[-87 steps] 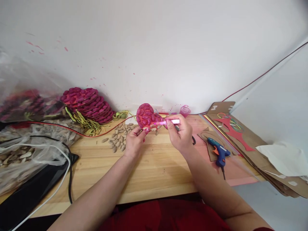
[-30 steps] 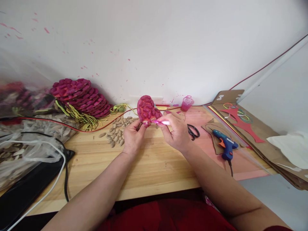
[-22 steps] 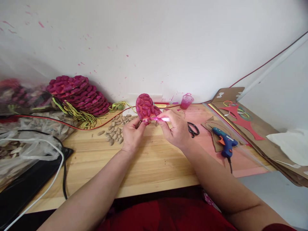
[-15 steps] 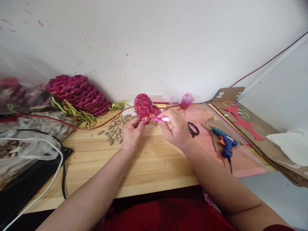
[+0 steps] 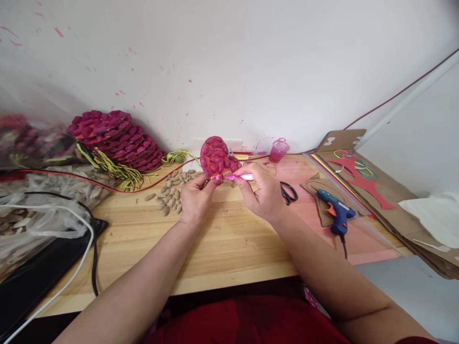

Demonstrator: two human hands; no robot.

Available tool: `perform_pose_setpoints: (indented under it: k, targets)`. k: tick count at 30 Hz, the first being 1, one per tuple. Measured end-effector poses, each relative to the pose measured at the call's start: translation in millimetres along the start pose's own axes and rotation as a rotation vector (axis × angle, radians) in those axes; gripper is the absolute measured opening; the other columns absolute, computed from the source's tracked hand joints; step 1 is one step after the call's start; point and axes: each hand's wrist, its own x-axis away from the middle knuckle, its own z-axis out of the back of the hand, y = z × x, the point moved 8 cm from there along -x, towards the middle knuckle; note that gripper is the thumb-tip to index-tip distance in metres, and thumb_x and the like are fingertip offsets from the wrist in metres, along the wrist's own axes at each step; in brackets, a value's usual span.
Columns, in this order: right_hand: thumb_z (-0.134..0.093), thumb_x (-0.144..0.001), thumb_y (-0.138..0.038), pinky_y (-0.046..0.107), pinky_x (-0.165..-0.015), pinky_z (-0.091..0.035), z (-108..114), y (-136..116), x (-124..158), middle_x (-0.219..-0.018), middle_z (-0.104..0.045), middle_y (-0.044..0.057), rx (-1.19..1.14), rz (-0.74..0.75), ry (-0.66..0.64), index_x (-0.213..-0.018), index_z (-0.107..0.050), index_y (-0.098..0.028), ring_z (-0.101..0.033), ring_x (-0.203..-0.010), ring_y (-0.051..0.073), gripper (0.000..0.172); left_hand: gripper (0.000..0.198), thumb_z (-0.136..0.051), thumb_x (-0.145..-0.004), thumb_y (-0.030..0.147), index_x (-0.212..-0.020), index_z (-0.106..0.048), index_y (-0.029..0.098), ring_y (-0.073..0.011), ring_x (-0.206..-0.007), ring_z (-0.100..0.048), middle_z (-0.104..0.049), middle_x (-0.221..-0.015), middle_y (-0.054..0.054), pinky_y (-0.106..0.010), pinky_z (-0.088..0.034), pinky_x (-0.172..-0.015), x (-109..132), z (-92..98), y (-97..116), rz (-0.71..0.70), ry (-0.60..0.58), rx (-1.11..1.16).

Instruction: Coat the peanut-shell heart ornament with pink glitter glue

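Observation:
Above the middle of the table, my left hand point(image 5: 195, 198) grips the lower edge of a magenta peanut-shell plaque point(image 5: 215, 155), thumb in front. The plaque is tilted up, its bumpy painted face toward me, with a small pale patch low on the right. My right hand point(image 5: 264, 195) pinches a slim pink-and-white paintbrush point(image 5: 245, 177). Its pink tip points left and meets the plaque's lower edge beside my left thumb. Fingers hide the plaque's bottom. Loose peanut shells point(image 5: 172, 193) lie on the table just left of my left hand.
Stacked magenta plaques point(image 5: 118, 138) with yellow-green cords lean at the left wall. A cup of pink liquid point(image 5: 278, 150) stands behind my right hand. Black-handled scissors point(image 5: 289, 192) and a blue glue gun point(image 5: 337, 212) lie right. Cables and a plastic bag point(image 5: 53, 205) occupy the left.
The plaque has tipped slightly, its upper edge a little higher. Both hands keep nearly the same place, with the paintbrush tip still at the lower edge.

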Motion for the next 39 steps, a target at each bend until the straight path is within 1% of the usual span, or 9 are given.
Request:
perform_pose_setpoints:
  k: [3,6,13,18,23,26,30,34,39]
  targets:
    - [-0.06,-0.1,-0.024,0.036,-0.079,-0.052,1,0,0,-0.09,-0.074,0.003,0.003,0.014,0.011,-0.099,-0.063,-0.024,-0.067,-0.086,0.02,0.004,0.032,-0.079,-0.08,0.044,-0.098,-0.083,0.018,-0.0219,-0.088,-0.069,-0.08,-0.095,-0.005,-0.031,-0.053,-0.081,-1,0.1,1,-0.037,-0.016,-0.013]
    - [-0.059,-0.1,-0.024,0.035,-0.078,-0.052,1,-1,0,-0.09,-0.074,0.003,0.01,0.023,0.013,-0.099,-0.064,-0.024,-0.066,-0.086,0.02,0.005,0.029,-0.078,-0.081,0.042,-0.096,-0.083,0.018,-0.0215,-0.085,-0.067,-0.079,-0.092,-0.004,-0.032,-0.052,-0.082,-1,0.0,3,-0.041,-0.021,-0.029]
    - [-0.059,-0.1,-0.027,0.034,-0.076,-0.051,-2,0,1,-0.088,-0.074,0.003,0.016,-0.004,-0.017,-0.096,-0.064,-0.023,-0.066,-0.083,0.019,0.008,0.028,-0.078,-0.078,0.042,-0.089,-0.082,0.017,-0.0207,-0.081,-0.065,-0.076,-0.084,-0.002,-0.029,-0.05,-0.075,-1,1.7,7,-0.019,0.006,-0.083]
    - [-0.059,-0.1,-0.026,0.035,-0.079,-0.052,0,1,0,-0.09,-0.074,0.003,-0.016,-0.013,0.016,-0.097,-0.064,-0.024,-0.067,-0.086,0.019,0.006,0.025,-0.078,-0.078,0.041,-0.085,-0.081,0.018,-0.0199,-0.076,-0.062,-0.073,-0.079,-0.001,-0.029,-0.048,-0.072,-1,1.4,7,-0.027,0.004,-0.107]
    - [-0.059,-0.099,-0.026,0.033,-0.077,-0.053,3,6,-1,-0.088,-0.074,0.003,0.0,-0.041,0.043,-0.095,-0.064,-0.023,-0.068,-0.084,0.019,0.007,0.026,-0.077,-0.079,0.039,-0.094,-0.083,0.017,-0.0205,-0.078,-0.063,-0.075,-0.082,-0.002,-0.03,-0.048,-0.074,0,-0.5,10,-0.049,-0.013,-0.122]
    - [-0.06,-0.099,-0.025,0.032,-0.078,-0.053,6,9,-1,-0.089,-0.074,0.003,-0.004,-0.056,0.074,-0.095,-0.064,-0.023,-0.068,-0.084,0.018,0.006,0.027,-0.077,-0.079,0.039,-0.094,-0.083,0.017,-0.0203,-0.079,-0.063,-0.076,-0.084,-0.002,-0.03,-0.048,-0.075,1,-0.2,10,-0.05,-0.007,-0.111]
    - [-0.061,-0.098,-0.024,0.03,-0.076,-0.053,5,11,-1,-0.088,-0.074,0.002,-0.048,-0.073,0.06,-0.095,-0.064,-0.022,-0.068,-0.082,0.017,0.005,0.028,-0.077,-0.08,0.039,-0.097,-0.083,0.018,-0.0198,-0.078,-0.063,-0.076,-0.083,-0.002,-0.03,-0.048,-0.075,0,-0.8,10,-0.065,-0.018,-0.131]
    - [-0.059,-0.099,-0.025,0.031,-0.078,-0.053,6,13,-1,-0.09,-0.074,0.004,-0.032,-0.094,0.072,-0.095,-0.064,-0.022,-0.068,-0.084,0.017,0.007,0.028,-0.076,-0.081,0.039,-0.098,-0.083,0.018,-0.0202,-0.079,-0.064,-0.076,-0.083,-0.002,-0.03,-0.048,-0.077,0,-1.0,11,-0.075,-0.021,-0.15]
    - [-0.058,-0.099,-0.027,0.032,-0.079,-0.053,4,13,-3,-0.089,-0.075,0.003,-0.094,-0.101,0.052,-0.094,-0.064,-0.023,-0.069,-0.084,0.018,0.008,0.031,-0.075,-0.081,0.04,-0.1,-0.083,0.017,-0.0201,-0.08,-0.064,-0.078,-0.089,-0.003,-0.03,-0.049,-0.077,1,-1.3,12,-0.075,-0.022,-0.194]
